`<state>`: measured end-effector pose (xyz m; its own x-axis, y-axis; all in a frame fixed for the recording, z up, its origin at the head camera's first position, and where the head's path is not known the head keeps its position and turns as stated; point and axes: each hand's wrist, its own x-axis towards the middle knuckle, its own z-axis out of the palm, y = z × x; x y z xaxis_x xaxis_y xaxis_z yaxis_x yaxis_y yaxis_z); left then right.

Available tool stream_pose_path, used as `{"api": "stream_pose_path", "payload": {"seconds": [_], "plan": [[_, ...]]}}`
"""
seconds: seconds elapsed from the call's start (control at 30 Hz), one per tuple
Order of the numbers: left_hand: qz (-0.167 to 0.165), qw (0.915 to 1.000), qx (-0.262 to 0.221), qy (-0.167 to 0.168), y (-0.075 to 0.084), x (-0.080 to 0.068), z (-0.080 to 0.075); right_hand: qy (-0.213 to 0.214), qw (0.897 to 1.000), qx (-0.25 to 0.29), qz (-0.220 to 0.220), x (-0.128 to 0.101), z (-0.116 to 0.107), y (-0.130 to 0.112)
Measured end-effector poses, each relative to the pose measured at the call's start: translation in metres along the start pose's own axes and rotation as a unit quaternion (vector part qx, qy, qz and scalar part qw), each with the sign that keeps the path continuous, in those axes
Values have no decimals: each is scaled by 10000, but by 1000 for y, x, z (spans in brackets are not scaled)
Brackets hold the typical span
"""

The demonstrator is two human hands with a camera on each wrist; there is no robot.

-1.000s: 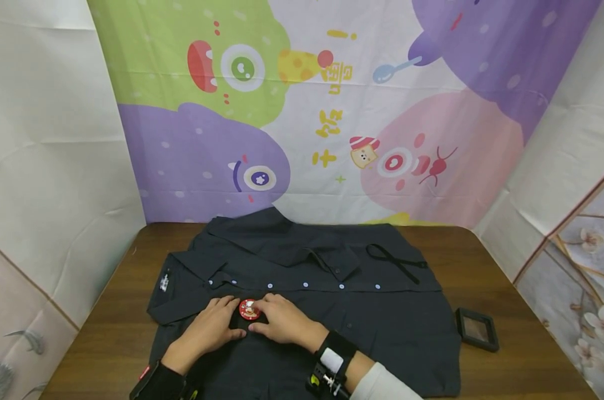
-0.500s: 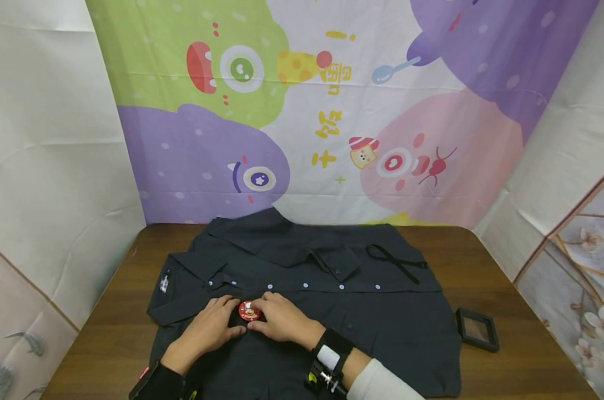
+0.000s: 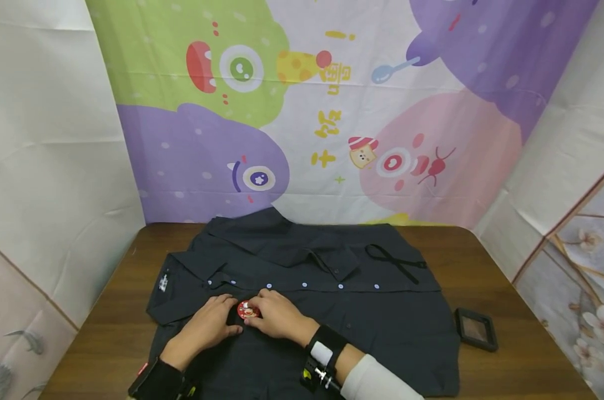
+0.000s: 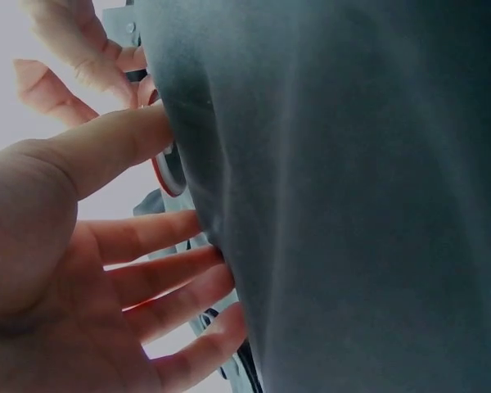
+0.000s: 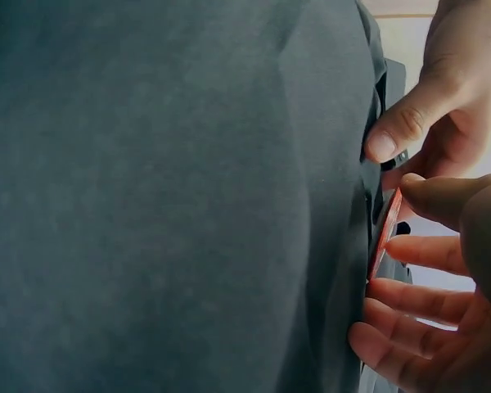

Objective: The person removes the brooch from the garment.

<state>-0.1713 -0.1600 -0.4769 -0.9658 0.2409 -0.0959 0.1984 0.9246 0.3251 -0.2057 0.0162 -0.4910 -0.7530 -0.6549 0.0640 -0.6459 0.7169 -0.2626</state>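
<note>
A dark button-up shirt (image 3: 377,339) lies spread on the table. On its front is a round red pin badge (image 3: 246,310) with a cartoon print. My right hand (image 3: 279,316) pinches the badge between thumb and fingers, as the right wrist view shows at the badge's red rim (image 5: 384,233). Just left of it, my left hand (image 3: 206,325) rests on the cloth. Its fingers (image 4: 159,274) are fairly straight and touch the shirt, with the thumb close to the badge. The badge's back is hidden.
A small black frame (image 3: 476,330) lies on the wooden table (image 3: 527,366) right of the shirt. A thin black cord (image 3: 393,261) lies across the shirt's upper right. Behind the table hangs a cartoon-printed cloth (image 3: 327,200).
My right hand has shifted slightly left, its thumb and fingers now further over the badge, which has turned or tilted a little. My left hand stays nearly in place.
</note>
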Motion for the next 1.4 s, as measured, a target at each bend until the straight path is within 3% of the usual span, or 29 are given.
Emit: {"api": "stream_pose_path", "payload": {"seconds": [0.17,0.37,0.83,1.03,1.4], "plan": [[-46,10000,34,0,-6,-1,-2,105,9998,37,-189,6,2,-4],[144,9999,11,84,-7,2,-2,150,9998,28,-110,6,3,-4],[313,9987,228,336,-1,7,-1,174,9997,137,-125,10,1,-5],[352,9983,291,355,0,9,-4,105,9990,419,140,15,1,-2],[373,9981,288,397,-3,10,0,-33,9992,365,187,15,3,-1]]}}
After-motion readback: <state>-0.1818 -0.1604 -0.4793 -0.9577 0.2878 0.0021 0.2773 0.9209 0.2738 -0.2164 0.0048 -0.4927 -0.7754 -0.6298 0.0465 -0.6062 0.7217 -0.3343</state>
